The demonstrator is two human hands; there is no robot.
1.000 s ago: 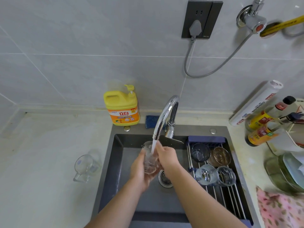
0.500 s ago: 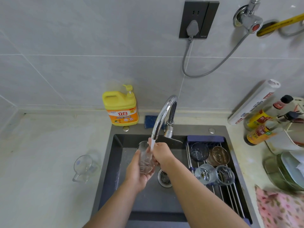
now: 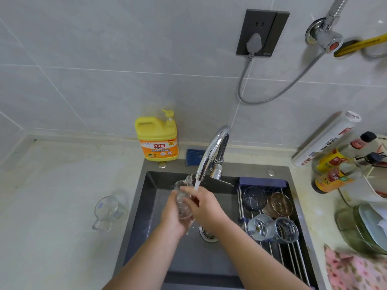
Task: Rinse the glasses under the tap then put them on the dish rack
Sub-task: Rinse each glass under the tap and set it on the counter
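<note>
Since half a second ago the right hand [image 3: 202, 206] has slid further over the glass [image 3: 181, 203], and the stream now strikes its fingers. Both hands curl round the glass, the left hand [image 3: 172, 216] cupping it from below. It sits under the tap [image 3: 212, 151], rim just left of the spout. Right of the tap, four other glasses [image 3: 260, 227] sit on the dish rack [image 3: 293, 260].

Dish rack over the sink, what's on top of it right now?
Four glasses: a bluish glass and an amber glass at the back, a left clear glass and a right clear glass nearer. The right forearm hides the dish rack's near left corner.
</note>
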